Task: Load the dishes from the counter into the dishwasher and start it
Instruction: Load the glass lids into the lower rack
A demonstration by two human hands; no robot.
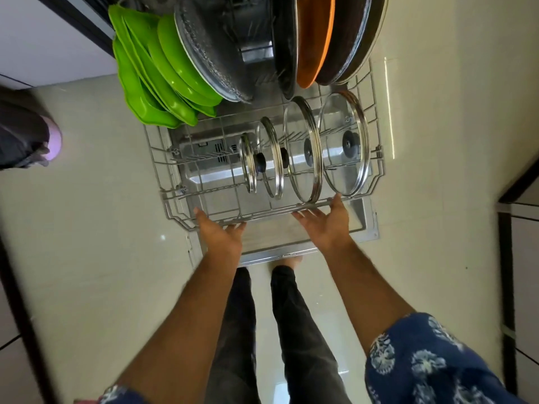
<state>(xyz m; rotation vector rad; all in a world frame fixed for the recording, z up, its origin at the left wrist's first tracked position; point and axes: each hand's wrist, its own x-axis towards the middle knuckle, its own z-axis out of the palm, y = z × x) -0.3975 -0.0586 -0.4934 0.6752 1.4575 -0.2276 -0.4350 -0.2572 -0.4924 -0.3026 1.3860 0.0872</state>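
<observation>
Hands: left (220, 231), right (326, 221) flat, palms up under rack front rail (262, 212).

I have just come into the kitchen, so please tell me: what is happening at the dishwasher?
A person stands at the open dishwasher, with the left hand and right hand on the front rail of the lower rack, which is pulled out. Four glass lids stand on edge in the rack. Behind them are green plates, an orange plate and dark pans.
</observation>
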